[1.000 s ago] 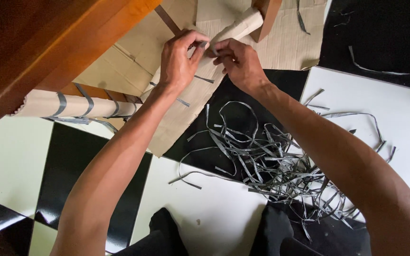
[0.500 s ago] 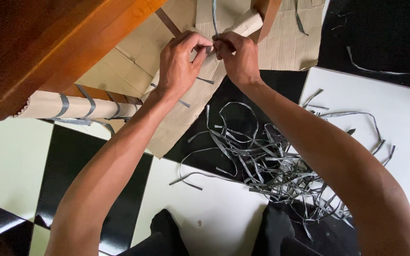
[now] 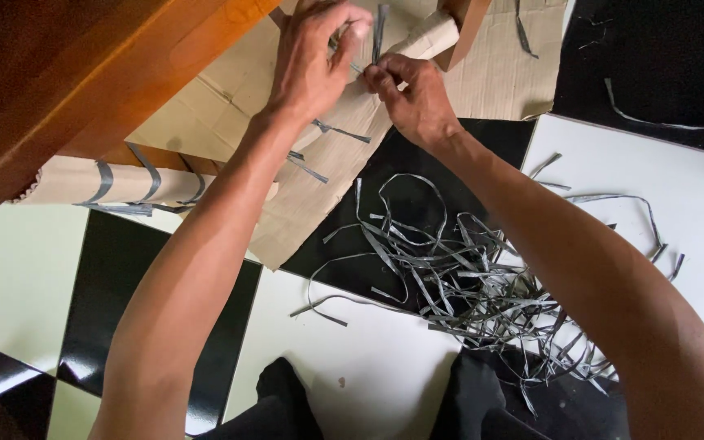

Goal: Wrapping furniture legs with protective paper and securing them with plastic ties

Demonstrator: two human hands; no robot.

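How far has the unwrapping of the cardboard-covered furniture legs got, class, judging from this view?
Done: a large heap of stripped grey tape strips lies on the tiled floor. In hand: the left hand and right hand pinch a grey strip at the far wrapped leg. Left: the near wrapped leg is banded with tape, cardboard on.

Glossy black-and-white tiled floor (image 3: 368, 358) beneath polished brown wooden furniture (image 3: 75, 73)

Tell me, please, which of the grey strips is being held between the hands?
The short upright strip at the top, pinched between left hand and right hand above the paper-wrapped leg; the others lie loose in a floor pile.
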